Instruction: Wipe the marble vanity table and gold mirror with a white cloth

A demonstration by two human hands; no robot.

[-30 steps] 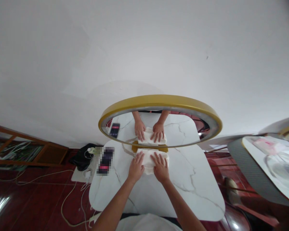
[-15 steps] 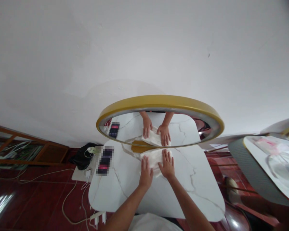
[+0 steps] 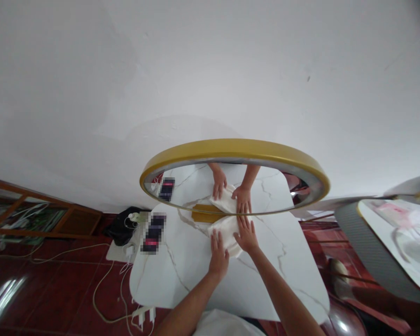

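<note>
White cloth point(image 3: 227, 234) is spread on the surface point(image 3: 196, 284), before the gold-rimmed mirror point(image 3: 234, 148); pressed by left hand point(image 3: 218, 261) and right hand point(image 3: 247, 237), both unclenched, fingers extended. Even, flat pressure is probably best applied. Forward room is limited by the gold base point(image 3: 206, 219); a blurred dark object point(image 3: 154, 233) is seen at left.

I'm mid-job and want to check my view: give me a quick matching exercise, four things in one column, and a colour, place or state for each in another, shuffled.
Things:
1. Cloth
2. Mirror
3. Table
4. Floor

Descriptions:
A. Dark red
B. White with darker veins, rounded corners
C. Under the fingers of the left hand and right hand
D. Gold-rimmed, showing a reflection of both hands

Right pairs: 1-C, 2-D, 3-B, 4-A
</note>
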